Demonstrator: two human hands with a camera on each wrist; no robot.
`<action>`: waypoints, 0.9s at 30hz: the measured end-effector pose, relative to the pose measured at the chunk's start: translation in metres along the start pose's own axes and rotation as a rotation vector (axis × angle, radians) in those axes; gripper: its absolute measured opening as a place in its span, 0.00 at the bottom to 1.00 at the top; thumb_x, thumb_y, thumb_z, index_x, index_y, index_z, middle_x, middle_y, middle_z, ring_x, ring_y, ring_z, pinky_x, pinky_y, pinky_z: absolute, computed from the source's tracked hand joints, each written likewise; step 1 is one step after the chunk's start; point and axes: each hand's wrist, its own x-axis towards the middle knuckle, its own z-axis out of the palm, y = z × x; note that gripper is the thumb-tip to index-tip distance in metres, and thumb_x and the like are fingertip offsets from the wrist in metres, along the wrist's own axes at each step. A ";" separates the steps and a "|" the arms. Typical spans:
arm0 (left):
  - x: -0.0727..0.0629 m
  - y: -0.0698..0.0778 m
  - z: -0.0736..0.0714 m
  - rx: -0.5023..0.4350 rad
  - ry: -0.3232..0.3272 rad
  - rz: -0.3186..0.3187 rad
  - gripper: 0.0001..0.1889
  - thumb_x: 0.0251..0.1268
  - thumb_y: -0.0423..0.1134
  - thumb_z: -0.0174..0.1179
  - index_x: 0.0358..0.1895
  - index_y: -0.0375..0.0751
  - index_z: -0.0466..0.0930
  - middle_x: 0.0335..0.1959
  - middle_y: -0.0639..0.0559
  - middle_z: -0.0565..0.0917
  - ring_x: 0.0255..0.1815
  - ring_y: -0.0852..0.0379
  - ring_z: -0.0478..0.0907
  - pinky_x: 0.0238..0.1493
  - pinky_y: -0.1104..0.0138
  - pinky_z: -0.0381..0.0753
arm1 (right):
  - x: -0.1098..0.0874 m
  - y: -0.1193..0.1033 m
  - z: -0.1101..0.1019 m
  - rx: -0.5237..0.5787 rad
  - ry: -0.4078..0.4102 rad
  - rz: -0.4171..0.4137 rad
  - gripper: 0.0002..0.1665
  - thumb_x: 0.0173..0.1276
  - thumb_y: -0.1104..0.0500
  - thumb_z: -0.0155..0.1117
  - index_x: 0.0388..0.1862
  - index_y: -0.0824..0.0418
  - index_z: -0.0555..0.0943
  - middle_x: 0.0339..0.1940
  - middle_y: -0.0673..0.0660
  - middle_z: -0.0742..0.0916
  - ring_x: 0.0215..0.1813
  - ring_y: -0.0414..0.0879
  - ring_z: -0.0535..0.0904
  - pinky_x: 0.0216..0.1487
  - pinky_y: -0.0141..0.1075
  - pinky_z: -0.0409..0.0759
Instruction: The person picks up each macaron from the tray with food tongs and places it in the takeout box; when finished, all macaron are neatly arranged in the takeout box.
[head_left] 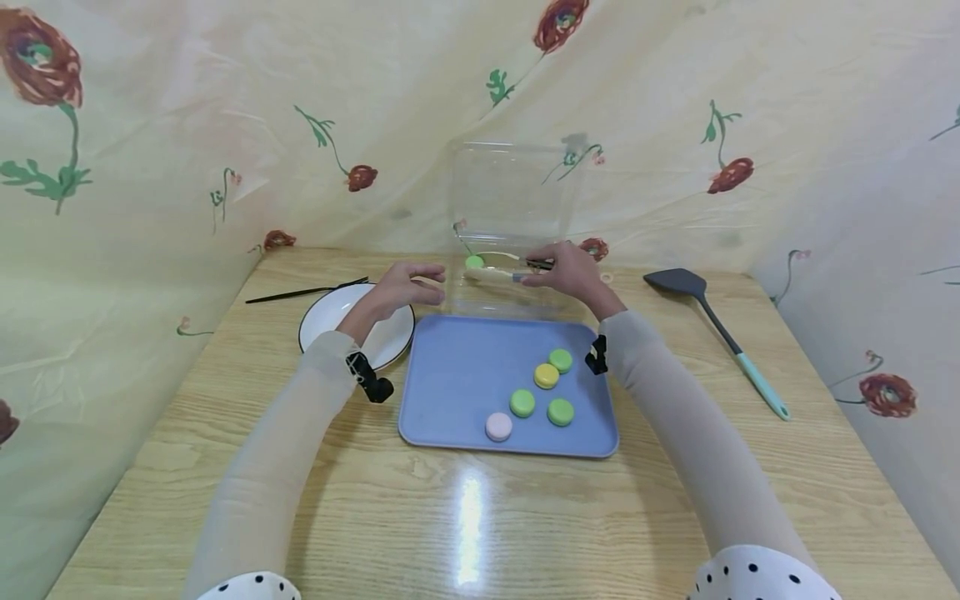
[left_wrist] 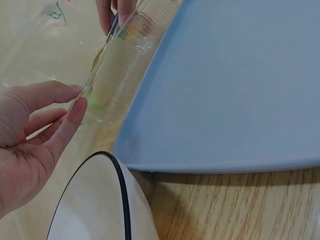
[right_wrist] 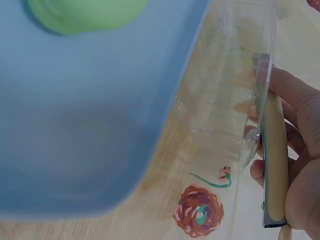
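My right hand (head_left: 573, 271) grips a pair of tongs (right_wrist: 275, 165) with beige panels on the handle. Their pale tips reach into a clear plastic box (head_left: 510, 307), close around a green macaron (head_left: 474, 262) near its left end. Whether the tips touch it is hard to tell. At the box's left side, my left hand (left_wrist: 40, 125) pinches the rim between thumb and finger. The box's transparent lid (head_left: 517, 187) stands raised behind. In front, a blue tray (head_left: 457, 383) bears several macarons: green ones (head_left: 522, 403), a yellow one (head_left: 546, 376) and a pale pink one (head_left: 498, 427).
Beneath my left forearm is a white dish (head_left: 390, 337) with a dark rim, left of the tray. A black fork (head_left: 300, 293) lies behind it. On the right lies a dark spatula (head_left: 701, 300) with a mint handle. Floral cloth walls (head_left: 420, 100) border the table.
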 end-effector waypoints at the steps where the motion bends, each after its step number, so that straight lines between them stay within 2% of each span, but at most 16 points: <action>1: 0.000 0.000 0.000 0.001 0.001 0.000 0.33 0.69 0.30 0.64 0.76 0.34 0.64 0.72 0.37 0.73 0.64 0.41 0.78 0.66 0.55 0.81 | 0.000 0.001 0.000 -0.006 0.000 0.000 0.32 0.61 0.43 0.77 0.61 0.55 0.85 0.60 0.58 0.88 0.45 0.51 0.81 0.41 0.43 0.77; 10: 0.002 -0.003 0.001 0.014 0.001 -0.006 0.33 0.70 0.31 0.64 0.76 0.34 0.64 0.72 0.37 0.73 0.64 0.42 0.79 0.68 0.54 0.80 | -0.001 0.004 0.000 -0.009 0.013 0.019 0.35 0.59 0.41 0.78 0.64 0.51 0.83 0.63 0.58 0.86 0.41 0.51 0.78 0.34 0.39 0.71; 18: 0.001 -0.001 0.000 0.027 0.010 -0.020 0.33 0.70 0.33 0.64 0.77 0.36 0.65 0.72 0.39 0.73 0.65 0.42 0.79 0.68 0.54 0.80 | -0.006 0.002 -0.008 0.007 0.016 -0.007 0.35 0.60 0.41 0.78 0.64 0.52 0.83 0.64 0.57 0.86 0.50 0.52 0.84 0.40 0.43 0.79; 23: 0.000 0.000 0.000 0.019 0.009 -0.023 0.33 0.70 0.32 0.64 0.77 0.36 0.65 0.72 0.38 0.73 0.65 0.42 0.79 0.68 0.54 0.80 | -0.013 0.001 -0.016 0.014 0.023 -0.039 0.35 0.60 0.42 0.78 0.64 0.52 0.83 0.64 0.58 0.85 0.47 0.52 0.84 0.35 0.42 0.77; 27: 0.001 0.000 0.000 0.020 0.013 -0.028 0.33 0.70 0.33 0.64 0.76 0.36 0.65 0.72 0.38 0.73 0.64 0.43 0.79 0.69 0.53 0.80 | -0.022 -0.001 -0.023 0.022 0.035 -0.069 0.35 0.60 0.43 0.78 0.65 0.53 0.83 0.64 0.59 0.85 0.50 0.55 0.84 0.42 0.46 0.80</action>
